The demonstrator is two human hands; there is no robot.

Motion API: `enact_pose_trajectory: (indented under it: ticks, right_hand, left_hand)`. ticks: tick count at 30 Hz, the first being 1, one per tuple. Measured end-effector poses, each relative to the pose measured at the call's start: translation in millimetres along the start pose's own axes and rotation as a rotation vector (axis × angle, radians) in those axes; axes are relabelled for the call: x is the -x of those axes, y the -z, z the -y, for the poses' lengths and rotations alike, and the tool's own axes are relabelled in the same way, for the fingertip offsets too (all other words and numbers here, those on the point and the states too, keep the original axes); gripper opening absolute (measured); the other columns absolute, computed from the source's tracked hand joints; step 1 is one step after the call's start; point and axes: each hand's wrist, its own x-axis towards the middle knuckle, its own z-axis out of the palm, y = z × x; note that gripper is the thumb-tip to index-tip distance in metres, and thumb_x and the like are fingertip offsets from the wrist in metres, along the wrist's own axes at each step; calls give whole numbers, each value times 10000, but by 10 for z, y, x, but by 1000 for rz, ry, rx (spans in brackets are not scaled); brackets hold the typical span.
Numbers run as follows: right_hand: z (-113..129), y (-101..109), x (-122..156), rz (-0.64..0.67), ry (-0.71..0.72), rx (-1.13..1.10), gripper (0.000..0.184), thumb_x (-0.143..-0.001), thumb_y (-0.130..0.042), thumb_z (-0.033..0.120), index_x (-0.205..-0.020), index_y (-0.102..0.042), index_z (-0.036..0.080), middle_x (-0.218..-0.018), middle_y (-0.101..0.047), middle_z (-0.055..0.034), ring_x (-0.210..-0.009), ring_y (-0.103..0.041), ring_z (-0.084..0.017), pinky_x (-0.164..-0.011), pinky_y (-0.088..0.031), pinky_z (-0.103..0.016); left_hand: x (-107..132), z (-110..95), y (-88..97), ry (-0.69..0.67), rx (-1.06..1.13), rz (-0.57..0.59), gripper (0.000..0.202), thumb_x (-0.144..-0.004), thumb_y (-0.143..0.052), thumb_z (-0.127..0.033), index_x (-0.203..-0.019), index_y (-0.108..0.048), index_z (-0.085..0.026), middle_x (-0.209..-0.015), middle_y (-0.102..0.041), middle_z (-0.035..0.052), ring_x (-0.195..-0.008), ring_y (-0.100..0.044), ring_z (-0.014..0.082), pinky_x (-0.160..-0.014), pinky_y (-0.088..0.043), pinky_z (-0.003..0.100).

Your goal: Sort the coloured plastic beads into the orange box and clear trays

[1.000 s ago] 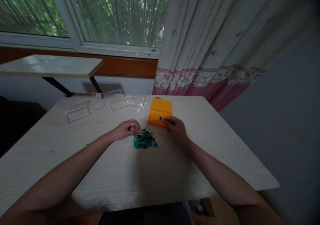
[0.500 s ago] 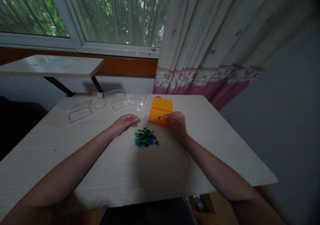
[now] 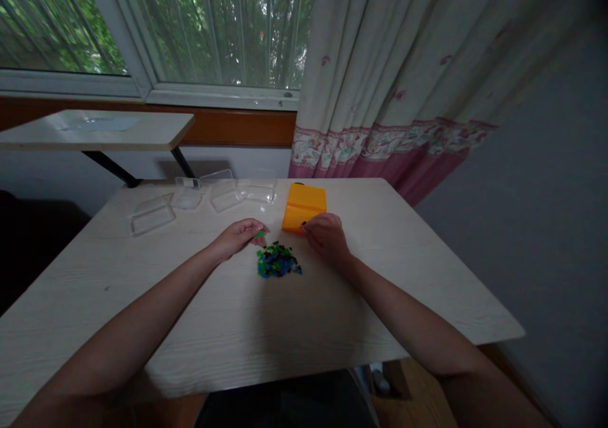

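A small heap of green, blue and black pieces (image 3: pixel 277 261) lies in the middle of the pale wooden table (image 3: pixel 237 327). My left hand (image 3: pixel 237 237) rests just left of the heap, its fingertips pinched on a small green piece (image 3: pixel 259 233). My right hand (image 3: pixel 325 237) is curled just right of the heap, in front of an orange box (image 3: pixel 304 205), with a tiny dark piece at its fingertips.
Several clear plastic lids and trays (image 3: pixel 152 216) lie along the far left part of the table. A second small table (image 3: pixel 95 130) stands under the window. A curtain (image 3: pixel 394 80) hangs at the back right.
My left hand lifted off the heap with a green piece between its fingers. My right hand reached to the orange box, then drew back towards the heap.
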Motion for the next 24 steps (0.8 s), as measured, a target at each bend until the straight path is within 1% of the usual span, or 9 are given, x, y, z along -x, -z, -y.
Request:
enact_pose_trajectory:
  ticks: [4,8,11,13,17,21,24]
  right_hand:
    - [65,-2,36,33,143,-10,171,-942,-557,287,-936,-719,236,-938,-710,-54,-965,-594,-206,-950,-396,-387]
    - [144,26,64,139,263,-48,183,-915,-600,282,-1059,-712,268,-1025,-708,-53,-1081,-563,-222,-1004,-382,-402]
    - [207,54,65,223,355,-84,211,-913,-603,309,-1094,-698,258,-1048,-712,-51,-1103,-559,-219,-1022,-377,-403]
    - [236,60,62,274,403,-88,234,-919,-590,334,-1113,-691,251,-1060,-712,-51,-1113,-561,-219,-1036,-370,-407]
    - [256,43,63,300,431,-63,252,-916,-592,351,-1121,-693,244,-1075,-711,-58,-1121,-565,-227,-1039,-370,-413]
    - [249,23,67,312,422,-59,254,-900,-618,330,-1127,-696,246,-1076,-710,-68,-1122,-573,-231,-1024,-380,-415]
    - [244,15,64,300,430,-69,246,-900,-621,315,-1123,-699,246,-1065,-714,-68,-1109,-580,-231,-1009,-390,-416]
  left_hand:
    - [19,8,-50,-23,-74,47,470,-811,-675,-571,-962,-640,-128,-782,-683,37,-670,-620,123,-695,-481,263]
    - [34,38,-87,-66,-173,126,438,-821,-674,-536,-991,-646,-133,-808,-677,33,-696,-625,124,-697,-484,261]
    - [48,56,-93,-90,-229,187,409,-835,-675,-481,-1034,-644,-126,-788,-658,28,-718,-620,128,-700,-474,256]
    - [57,55,-91,-109,-273,193,387,-843,-668,-457,-1043,-649,-126,-749,-628,10,-688,-586,114,-661,-445,234]
    - [64,39,-93,-113,-354,180,373,-824,-684,-441,-1044,-661,-140,-713,-579,-18,-634,-507,89,-586,-378,199]
    - [56,49,-97,-94,-384,189,400,-793,-705,-453,-1036,-658,-139,-724,-568,-15,-645,-505,96,-584,-382,200]
    - [54,74,-91,-107,-404,191,398,-790,-704,-438,-1054,-654,-143,-738,-564,-14,-655,-504,98,-595,-388,204]
